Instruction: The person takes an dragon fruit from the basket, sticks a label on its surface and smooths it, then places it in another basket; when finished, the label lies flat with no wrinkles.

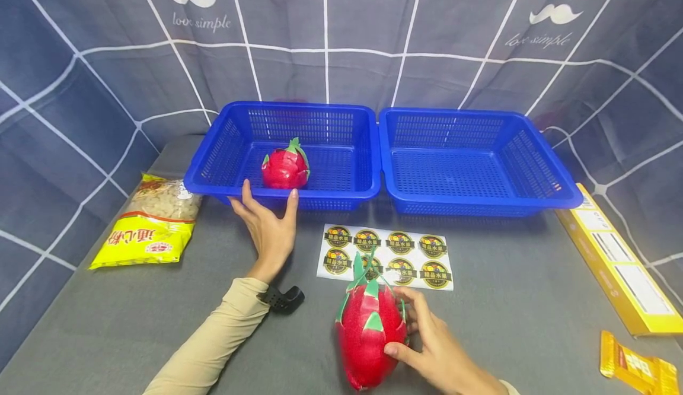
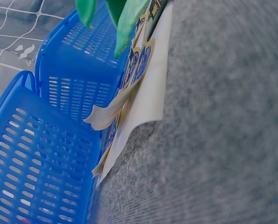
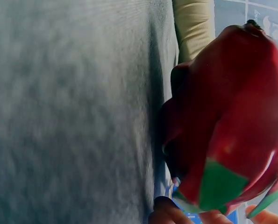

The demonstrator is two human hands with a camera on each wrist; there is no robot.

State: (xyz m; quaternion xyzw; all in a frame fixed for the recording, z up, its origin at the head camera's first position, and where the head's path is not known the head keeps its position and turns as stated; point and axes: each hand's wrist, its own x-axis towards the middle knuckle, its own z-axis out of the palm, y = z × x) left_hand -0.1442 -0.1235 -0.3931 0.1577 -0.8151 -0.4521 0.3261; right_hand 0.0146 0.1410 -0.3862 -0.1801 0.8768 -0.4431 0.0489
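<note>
Head view shows the large dragon fruit (image 1: 368, 341) on the near part of the grey tabletop (image 1: 523, 288), about midway between its left and right edges. The right hand (image 1: 434, 344) grips it from the right, thumb on the near side, fingers bent round behind. Its long axis runs away from the person, bare red end nearest, leafy end toward the far edge — and the leaf tips overlap the sticker sheet (image 1: 434, 247) just beyond. From those fingers the fruit lies to the left, and the right hand is clearly the nearer one. The left hand (image 1: 269, 229) is farther off, ahead and to the left, fingers spread and fairly straight, at the near rim of the left basket (image 1: 341, 194); a smaller dragon fruit (image 1: 286, 169) sits inside, just behind that rim. The right basket (image 1: 480, 205) stands beside it along the far edge.

The right fingers are partly hidden behind the fruit, and the dark shadow in the right wrist view leaves unclear whether it touches the tabletop or hangs just above. Leaves cover part of the sheet. The left wrist view shows none of the left hand — whether its fingers press the rim or only stand before it, I cannot tell.
</note>
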